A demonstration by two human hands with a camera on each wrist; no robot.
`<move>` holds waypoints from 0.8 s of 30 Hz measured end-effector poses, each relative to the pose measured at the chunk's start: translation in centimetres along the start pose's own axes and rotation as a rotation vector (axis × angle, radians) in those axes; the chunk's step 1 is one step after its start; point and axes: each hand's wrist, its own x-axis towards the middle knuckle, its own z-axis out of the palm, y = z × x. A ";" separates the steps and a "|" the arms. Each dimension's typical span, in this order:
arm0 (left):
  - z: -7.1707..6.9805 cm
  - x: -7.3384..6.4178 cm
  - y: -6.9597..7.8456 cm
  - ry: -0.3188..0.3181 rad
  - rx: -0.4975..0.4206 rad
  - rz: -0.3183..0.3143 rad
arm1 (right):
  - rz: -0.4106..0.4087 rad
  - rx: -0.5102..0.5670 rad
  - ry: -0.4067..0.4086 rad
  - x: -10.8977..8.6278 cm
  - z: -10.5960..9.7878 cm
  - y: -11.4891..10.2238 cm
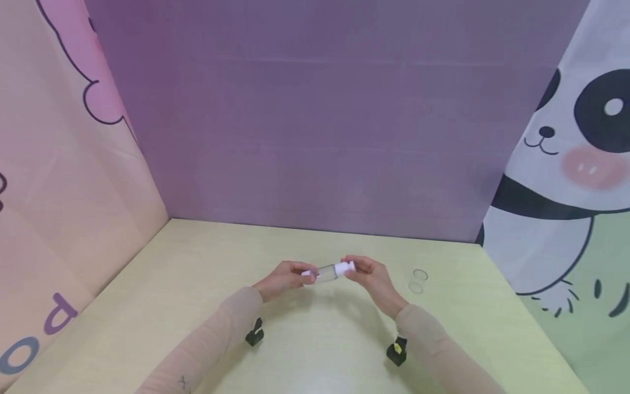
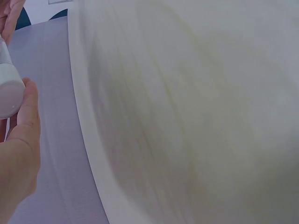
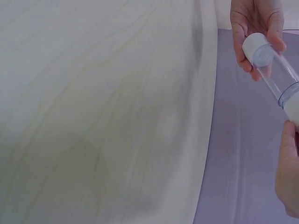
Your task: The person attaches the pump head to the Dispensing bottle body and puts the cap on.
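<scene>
A small clear bottle (image 1: 326, 273) with a white end and a white top is held up level above the table, between both hands. My left hand (image 1: 284, 280) pinches its white base, with the thumb in front. At the other end, my right hand (image 1: 373, 280) grips the white top between thumb and fingers. In the right wrist view the see-through body (image 3: 279, 73) shows a white base (image 3: 254, 45) inside the left fingers. The left wrist view catches the round white base (image 2: 11, 91) at its left edge, fingers against it.
A clear, hollow cylinder-like piece (image 1: 418, 281) lies on the pale wooden table (image 1: 197, 257), right of the right hand. A purple cloth wall (image 1: 315, 137) stands behind the table. Printed cloth panels close off the left and right sides.
</scene>
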 end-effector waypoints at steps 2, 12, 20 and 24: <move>0.0 0.0 -0.1 0.005 0.003 0.003 | 0.004 -0.005 0.007 0.0 0.0 0.1; -0.2 0.1 -0.2 -0.014 0.004 0.027 | 0.029 -0.020 0.065 0.2 0.2 0.3; -0.1 0.0 -0.3 -0.021 0.003 0.010 | 0.048 -0.049 0.088 0.0 0.3 0.4; -0.1 0.0 -0.3 -0.023 0.002 0.013 | 0.042 -0.053 0.088 -0.1 0.3 0.5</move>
